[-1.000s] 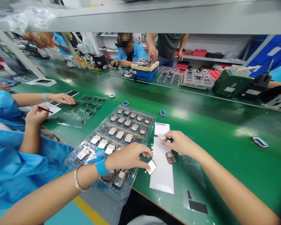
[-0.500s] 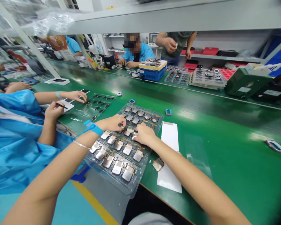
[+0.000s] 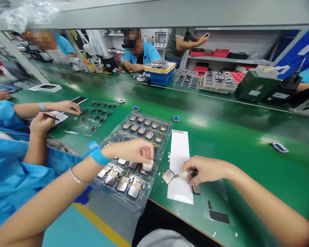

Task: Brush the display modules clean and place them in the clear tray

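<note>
L hand, w/ blue wristband & metal bangle, is over clear plastic tray at 11 o'clock. Its grip is together, thumb & fingertips clamped on small white piece just above tray's near rows. Tray holds rows of display modules w/ gold-coloured tabs.

R hand is at 1 o'clock, grip clamped on thin tool w/ whitish tip. Tool's thin end reaches edge of lone module on white paper strip. Dark module sits just below R hand at strip's edge. All on green tabletop.

Co-worker in blue smock at 9–10 o'clock: one hand holds black pen-like tool, other hand is at edge of 2nd clear tray. Small watch-like part lies near top of strip, approx 12 o'clock. Farther on at 12 o'clock, blue machine w/ yellow top; green device at 1 o'clock.
</note>
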The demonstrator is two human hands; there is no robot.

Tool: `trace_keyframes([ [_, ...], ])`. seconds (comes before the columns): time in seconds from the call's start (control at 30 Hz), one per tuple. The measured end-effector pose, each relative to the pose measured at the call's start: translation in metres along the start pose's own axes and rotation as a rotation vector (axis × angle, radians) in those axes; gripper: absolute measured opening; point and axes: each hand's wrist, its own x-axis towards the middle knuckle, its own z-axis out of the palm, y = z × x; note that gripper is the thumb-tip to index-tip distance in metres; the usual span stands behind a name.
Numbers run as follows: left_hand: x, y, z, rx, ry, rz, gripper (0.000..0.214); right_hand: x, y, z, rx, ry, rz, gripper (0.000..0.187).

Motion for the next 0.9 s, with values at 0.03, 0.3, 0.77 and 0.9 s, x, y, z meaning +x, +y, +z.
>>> trace_keyframes([
  [0.03, 0.004, 0.011, 0.02, -0.013, -0.022, 0.023, 0.02, 0.003, 0.002, -0.001, 0.002, 0.031, 0.002, 0.007],
  [0.3, 0.012, 0.051, 0.119, 0.137, 0.115, 0.109, 0.011, 0.122, -0.053, -0.021, -0.149, 0.456, 0.04, 0.021],
  [0.77, -0.068, -0.047, 0.014, 0.396, 0.252, -0.155, 0.033, 0.201, -0.106, 0.0, -0.311, 0.384, 0.188, 0.035],
  [0.9, -0.057, -0.049, 0.005, 0.37, 0.205, -0.146, 0.029, 0.208, -0.108, -0.003, -0.286, 0.357, 0.198, 0.035],
])
